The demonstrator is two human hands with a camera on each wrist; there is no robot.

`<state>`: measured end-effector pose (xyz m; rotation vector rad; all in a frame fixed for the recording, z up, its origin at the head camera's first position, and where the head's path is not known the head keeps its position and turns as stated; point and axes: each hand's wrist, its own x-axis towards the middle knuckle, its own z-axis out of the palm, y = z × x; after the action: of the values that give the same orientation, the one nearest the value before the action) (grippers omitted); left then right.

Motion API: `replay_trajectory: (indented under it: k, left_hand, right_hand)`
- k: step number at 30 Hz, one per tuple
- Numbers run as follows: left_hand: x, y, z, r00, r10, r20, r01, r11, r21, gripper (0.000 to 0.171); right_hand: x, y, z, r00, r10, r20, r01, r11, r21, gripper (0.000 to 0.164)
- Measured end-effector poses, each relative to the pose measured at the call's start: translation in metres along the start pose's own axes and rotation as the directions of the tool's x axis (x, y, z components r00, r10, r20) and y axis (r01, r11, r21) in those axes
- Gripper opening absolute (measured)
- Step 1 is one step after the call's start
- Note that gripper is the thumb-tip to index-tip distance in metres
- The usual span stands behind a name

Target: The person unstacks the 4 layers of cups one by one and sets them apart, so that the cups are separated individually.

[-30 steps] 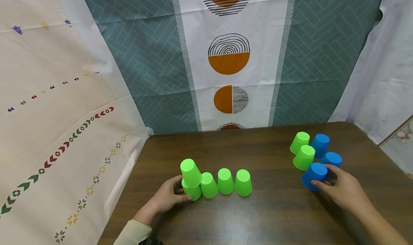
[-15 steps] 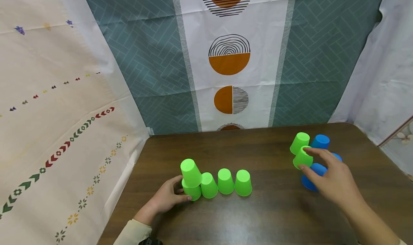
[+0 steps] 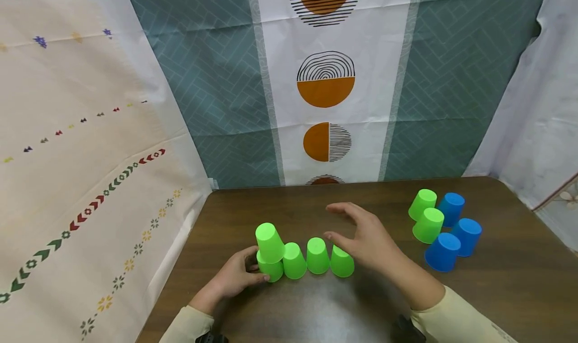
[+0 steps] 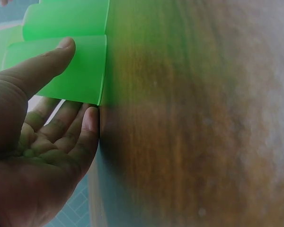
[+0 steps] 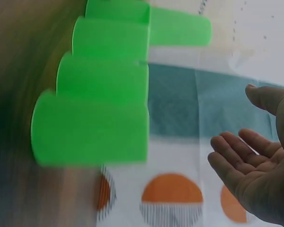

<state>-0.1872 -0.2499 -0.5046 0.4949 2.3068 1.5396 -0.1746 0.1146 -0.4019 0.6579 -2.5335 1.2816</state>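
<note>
Upside-down green cups stand in a row on the table. My left hand (image 3: 232, 278) holds the leftmost green cup (image 3: 271, 272) of that row, thumb in front and fingers at its far side; the left wrist view shows the thumb across the cup wall (image 4: 83, 78). On top of it sits another green cup (image 3: 269, 241), overlapping the neighbouring cup (image 3: 294, 263). My right hand (image 3: 375, 240) hovers over the row's right end, thumb and fingers spread, nothing held. It partly hides the rightmost green cup (image 3: 341, 264). In the right wrist view, the palm (image 5: 260, 177) is apart from the cups.
At the table's right stand two green cups (image 3: 428, 226) and several blue cups (image 3: 443, 252), all upside down and close together. Behind the brown table (image 3: 289, 308) hangs a patterned cloth (image 3: 217, 82), with a pale embroidered cloth (image 3: 90, 182) on the left.
My right hand has left the blue cups, passed in front of the green ones beside them, and moved left to the row with nothing in it. My left hand has stayed at its cup.
</note>
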Motion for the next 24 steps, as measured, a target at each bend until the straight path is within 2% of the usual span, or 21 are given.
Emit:
replay_trajectory:
  k: [8, 13, 24]
  left_hand:
    - [0.003, 0.001, 0.001, 1.0, 0.002, 0.001, -0.002, 1.0, 0.027, 0.067]
    - [0.003, 0.001, 0.001, 1.0, 0.011, 0.007, -0.011, 1.0, 0.02, 0.068]
    - [-0.001, -0.001, -0.001, 1.0, -0.016, -0.003, 0.016, 1.0, 0.025, 0.071]
  right_hand:
    - [0.018, -0.023, 0.049, 0.992, 0.016, 0.127, -0.03, 0.993, 0.11, 0.066]
    - [0.027, -0.031, 0.076, 0.987, 0.004, 0.163, -0.026, 0.991, 0.135, 0.074]
    - [0.041, -0.043, 0.108, 0.978, 0.024, 0.206, -0.027, 1.0, 0.014, 0.081]
